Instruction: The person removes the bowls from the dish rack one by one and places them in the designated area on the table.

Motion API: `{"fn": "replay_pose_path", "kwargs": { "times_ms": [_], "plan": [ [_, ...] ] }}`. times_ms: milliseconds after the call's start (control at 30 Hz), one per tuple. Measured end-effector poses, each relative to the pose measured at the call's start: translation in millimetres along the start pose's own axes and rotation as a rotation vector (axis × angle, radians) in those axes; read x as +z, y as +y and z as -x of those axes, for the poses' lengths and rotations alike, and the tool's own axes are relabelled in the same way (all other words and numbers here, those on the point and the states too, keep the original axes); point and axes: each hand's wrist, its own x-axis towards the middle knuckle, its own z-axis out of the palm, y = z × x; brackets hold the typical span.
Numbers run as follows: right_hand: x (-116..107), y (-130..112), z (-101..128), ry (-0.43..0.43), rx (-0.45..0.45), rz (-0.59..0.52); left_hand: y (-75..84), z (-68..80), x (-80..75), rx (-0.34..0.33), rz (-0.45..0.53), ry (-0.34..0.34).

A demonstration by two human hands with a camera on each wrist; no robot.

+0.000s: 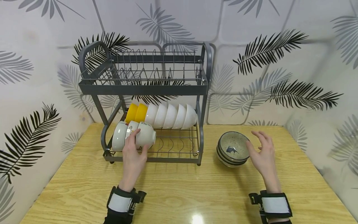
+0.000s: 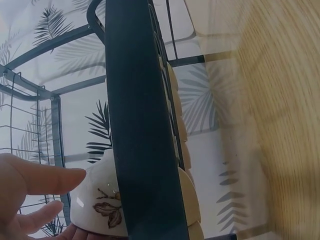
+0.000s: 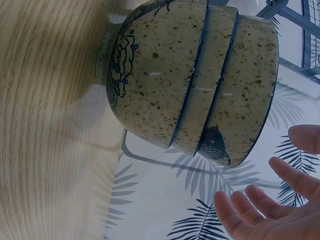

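A cream bowl with a leaf print (image 1: 147,136) lies on its side on the lower tier of a grey two-tier dish rack (image 1: 145,89), at the right end of a short row of like bowls (image 1: 119,137). My left hand (image 1: 140,141) holds it, fingers over the top and thumb beneath. In the left wrist view the bowl (image 2: 100,200) sits against my left hand (image 2: 55,195) behind a dark rack bar (image 2: 140,125). My right hand (image 1: 253,140) hovers open just right of a stack of three speckled bowls (image 1: 233,150). The right wrist view shows that stack (image 3: 200,85) apart from my spread fingers (image 3: 240,210).
Behind the cream bowls, two yellow bowls (image 1: 136,112) and several white bowls (image 1: 172,116) lean in a row on the lower tier. The upper tier holds only wire dividers. The rack stands on a wooden table (image 1: 179,186) walled by leaf-patterned panels.
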Motion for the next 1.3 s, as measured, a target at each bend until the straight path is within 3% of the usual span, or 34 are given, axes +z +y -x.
{"fn": "replay_pose_path", "kwargs": {
  "times_ms": [233,867,1033,1300],
  "plan": [
    [1,1,0,-0.008,-0.006,-0.001,-4.4,-1.1,0.0,-0.003,-0.049,0.023],
    [3,-2,0,-0.011,0.003,-0.002,-14.8,-5.7,0.6,-0.054,-0.002,0.068],
    [2,-2,0,-0.008,-0.002,-0.001,-16.0,-5.2,1.3,-0.092,0.081,0.058],
    [0,0,1,-0.002,-0.006,-0.009,-7.0,-1.2,9.3,-0.052,0.201,0.021]
  ]
}}
